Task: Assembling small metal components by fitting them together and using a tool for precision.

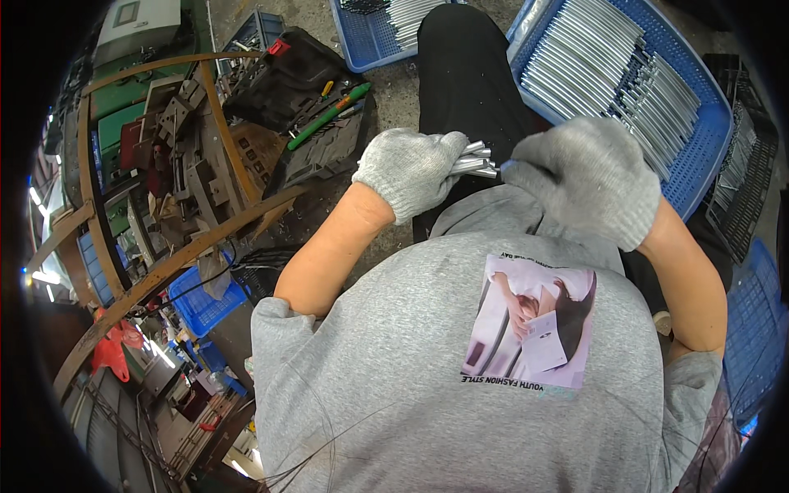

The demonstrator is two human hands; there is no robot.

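Note:
My left hand (409, 171), in a grey knitted glove, is closed around a small bundle of silvery metal rods (477, 161). Their ends stick out to the right, past the thumb. Close to those ends is my right hand (593, 179), gloved the same way and slightly blurred. Its fingers are curled in toward the thumb, with a speck of blue at the tips; what they pinch, if anything, I cannot make out. Beyond the right hand, a blue plastic basket (713, 152) holds many similar silvery rods (579, 59) laid side by side in rows.
Another blue basket (355, 56) with rods stands at the top, past my knee (468, 70). To the left are an open black tool case (300, 70), a green tube-shaped tool (329, 117) and a brown metal frame (164, 267). A black crate (740, 193) sits far right.

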